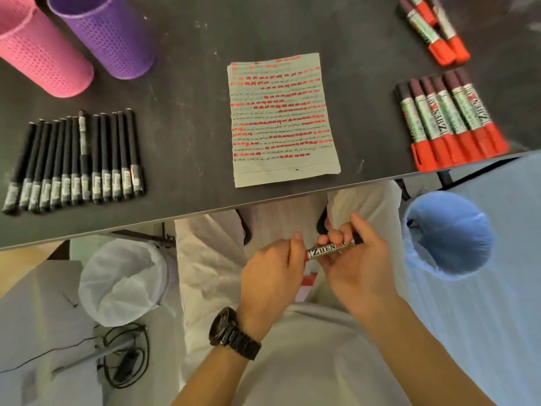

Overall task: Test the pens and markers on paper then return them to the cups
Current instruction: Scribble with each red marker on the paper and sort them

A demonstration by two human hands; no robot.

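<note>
Dark table (190,142) fills the upper half; the hands work nearer, below its front edge and over the lap.

Left hand (269,271), with a black watch (231,332) on the wrist, is wrapped around one end of a single marker (328,249), thumb lying along the barrel. Right hand (357,265) curls its fingers round the other end. Marker is held level between them, label up, off the table. This looks like a two-hand pull or push on the cap, uncapping or recapping, cannot tell which; the cap end is hidden in the left fist.

Two lined bins flank the knees, white bin (123,276) on the left and blue bin (448,232) on the right. Probably for duds, only a guess. Cable (123,358) lies on the floor by the white one.

On the table, nearest the edge, paper (282,118) sits centred in easy reach, already covered in rows of red dashes and thin dark scribble, so testing looks well along. Black pens (76,162) lie in a tidy row to the left. Red-capped markers (450,121) are lined up on the right, caps toward the person, with a smaller group of markers (433,30) at the far right corner — possibly a sorted-out batch.

Farthest back left, pink cup (41,48) and purple cup (108,33) stand side by side, close to each other. Their mouths are out of frame, so contents are unknown. Return step seems not yet started for anything laid out.
</note>
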